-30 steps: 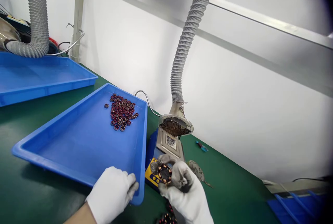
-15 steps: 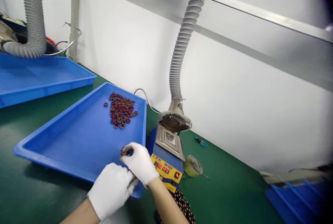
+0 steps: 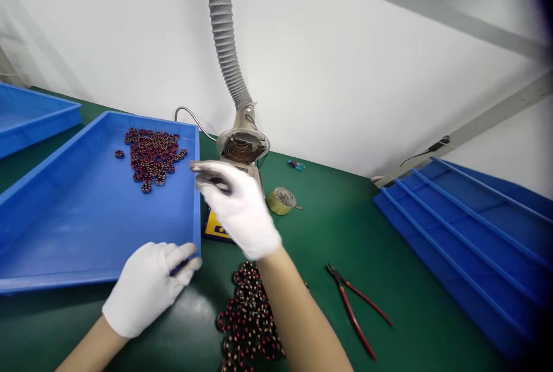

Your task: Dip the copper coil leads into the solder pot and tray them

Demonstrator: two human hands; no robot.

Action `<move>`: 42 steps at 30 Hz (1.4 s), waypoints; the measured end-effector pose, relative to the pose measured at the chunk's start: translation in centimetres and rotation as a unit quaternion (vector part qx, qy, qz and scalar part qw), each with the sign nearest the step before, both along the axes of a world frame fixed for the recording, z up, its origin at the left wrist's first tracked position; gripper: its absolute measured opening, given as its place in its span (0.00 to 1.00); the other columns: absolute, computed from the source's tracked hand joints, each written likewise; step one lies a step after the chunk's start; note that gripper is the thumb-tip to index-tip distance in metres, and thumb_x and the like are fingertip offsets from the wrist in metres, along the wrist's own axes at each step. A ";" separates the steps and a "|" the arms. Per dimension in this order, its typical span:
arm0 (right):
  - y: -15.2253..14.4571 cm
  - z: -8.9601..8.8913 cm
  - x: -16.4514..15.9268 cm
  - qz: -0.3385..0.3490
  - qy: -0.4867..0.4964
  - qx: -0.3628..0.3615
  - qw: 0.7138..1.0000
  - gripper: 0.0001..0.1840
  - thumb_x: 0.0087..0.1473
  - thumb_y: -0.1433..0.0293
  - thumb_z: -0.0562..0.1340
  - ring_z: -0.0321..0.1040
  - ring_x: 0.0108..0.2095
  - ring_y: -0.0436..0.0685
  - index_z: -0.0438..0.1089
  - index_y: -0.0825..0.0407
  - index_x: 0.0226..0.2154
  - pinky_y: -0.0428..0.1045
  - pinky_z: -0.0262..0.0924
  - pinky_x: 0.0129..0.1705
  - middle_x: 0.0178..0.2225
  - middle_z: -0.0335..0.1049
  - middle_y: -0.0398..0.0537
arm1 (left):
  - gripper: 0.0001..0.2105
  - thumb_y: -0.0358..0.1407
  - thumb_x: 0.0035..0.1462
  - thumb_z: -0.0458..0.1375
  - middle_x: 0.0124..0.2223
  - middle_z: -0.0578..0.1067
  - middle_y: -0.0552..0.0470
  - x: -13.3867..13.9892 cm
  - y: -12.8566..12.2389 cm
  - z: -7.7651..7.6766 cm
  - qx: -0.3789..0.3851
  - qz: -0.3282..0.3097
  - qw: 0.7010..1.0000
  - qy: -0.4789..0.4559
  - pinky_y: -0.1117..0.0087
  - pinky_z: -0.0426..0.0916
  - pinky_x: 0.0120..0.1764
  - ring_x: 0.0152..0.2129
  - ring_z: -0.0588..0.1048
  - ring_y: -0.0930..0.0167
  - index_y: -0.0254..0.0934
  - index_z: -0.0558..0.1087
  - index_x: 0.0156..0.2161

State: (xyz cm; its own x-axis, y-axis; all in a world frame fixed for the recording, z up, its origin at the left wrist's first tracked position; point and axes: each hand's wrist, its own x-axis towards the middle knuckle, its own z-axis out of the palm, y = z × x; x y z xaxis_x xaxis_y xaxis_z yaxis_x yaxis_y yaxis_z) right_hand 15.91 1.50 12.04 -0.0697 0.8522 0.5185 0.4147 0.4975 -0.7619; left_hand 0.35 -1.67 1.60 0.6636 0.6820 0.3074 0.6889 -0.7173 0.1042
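My left hand (image 3: 149,285), in a white glove, is at the near right corner of a blue tray (image 3: 108,277). Its thumb and fingers are pinched together, and what lies between them cannot be made out. My right hand (image 3: 237,202), also gloved and with darkened fingertips, is raised beside the tray, in front of a solder pot (image 3: 219,227). Its fingers are bent toward the thumb around a dark spot, blurred by motion. Small dark ring-shaped coils (image 3: 153,153) with red and copper spots cluster at the tray's far end. More such coils (image 3: 248,320) lie heaped under my right forearm.
A fume hood on a grey hose (image 3: 222,26) hangs over the pot. To the right stand a small yellowish tub (image 3: 280,201) and red-handled pliers (image 3: 352,308). A small blue tool (image 3: 296,165) is near the wall. Blue trays (image 3: 470,245) lean at the right.
My view has swung right, bringing the pliers into sight. My right hand has lifted away from the tray and from my left hand, toward the pot. My left hand stays by the tray corner.
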 end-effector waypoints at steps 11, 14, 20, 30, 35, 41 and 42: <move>-10.9 1.4 7.0 -0.030 0.298 0.064 0.952 0.08 0.51 0.74 0.63 0.73 0.32 0.48 0.75 0.46 0.33 0.43 0.70 0.36 0.33 0.76 0.39 | 0.02 0.27 0.53 0.57 0.34 0.74 0.52 10.5 -1.3 -3.2 -0.005 -0.086 0.992 0.088 0.66 0.67 0.31 0.32 0.73 0.68 0.33 0.70 0.32; -10.1 1.0 8.2 -0.063 0.299 0.052 0.951 0.06 0.50 0.73 0.64 0.73 0.31 0.50 0.75 0.44 0.31 0.43 0.70 0.35 0.31 0.77 0.39 | 0.04 0.24 0.52 0.57 0.37 0.75 0.52 10.0 -0.6 -1.3 0.021 -0.081 0.995 0.052 0.65 0.67 0.35 0.35 0.72 0.68 0.35 0.69 0.30; -6.2 -1.8 8.9 -0.142 0.408 -0.030 0.901 0.10 0.47 0.66 0.66 0.72 0.36 0.53 0.74 0.47 0.35 0.47 0.66 0.42 0.36 0.76 0.45 | 0.07 0.27 0.56 0.53 0.42 0.74 0.52 10.2 0.4 7.2 0.160 -0.079 0.960 -0.216 0.63 0.63 0.43 0.44 0.68 0.67 0.38 0.67 0.39; -3.3 -4.0 9.4 -0.001 0.483 -0.062 0.873 0.13 0.31 0.64 0.74 0.71 0.26 0.55 0.75 0.49 0.23 0.48 0.68 0.32 0.24 0.75 0.46 | 0.11 0.32 0.53 0.58 0.42 0.73 0.49 10.8 1.2 8.3 0.189 -0.103 0.894 -0.392 0.68 0.69 0.43 0.42 0.70 0.69 0.39 0.67 0.43; -4.1 -3.8 8.0 0.021 0.381 -0.041 0.923 0.05 0.41 0.66 0.69 0.71 0.26 0.55 0.75 0.50 0.23 0.47 0.68 0.28 0.27 0.76 0.48 | 0.20 0.38 0.55 0.54 0.48 0.72 0.46 9.2 1.4 8.1 0.090 -0.034 0.945 -0.312 0.62 0.71 0.44 0.45 0.70 0.64 0.42 0.60 0.53; -5.6 -2.9 6.7 -0.041 0.317 -0.026 0.947 0.19 0.37 0.77 0.68 0.72 0.33 0.55 0.74 0.44 0.34 0.46 0.68 0.36 0.32 0.74 0.44 | 0.11 0.40 0.59 0.49 0.40 0.76 0.54 7.9 2.2 7.9 0.046 -0.109 0.942 -0.315 0.65 0.72 0.38 0.36 0.73 0.69 0.47 0.63 0.47; -5.7 -2.7 6.8 -0.021 0.298 -0.018 0.954 0.20 0.35 0.78 0.69 0.71 0.33 0.54 0.74 0.43 0.33 0.46 0.67 0.35 0.32 0.74 0.43 | 0.10 0.41 0.59 0.49 0.39 0.76 0.54 7.9 2.2 8.0 0.043 -0.116 0.939 -0.321 0.66 0.71 0.37 0.35 0.73 0.69 0.46 0.63 0.46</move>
State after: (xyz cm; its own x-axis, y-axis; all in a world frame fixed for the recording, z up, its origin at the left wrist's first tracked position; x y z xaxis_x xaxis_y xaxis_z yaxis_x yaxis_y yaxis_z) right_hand 22.71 -4.16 9.38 0.2637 0.8659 0.4252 -0.0791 0.4587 -0.8851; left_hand 8.24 0.55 9.61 0.4498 0.4966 0.7423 0.3280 -0.8649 0.3799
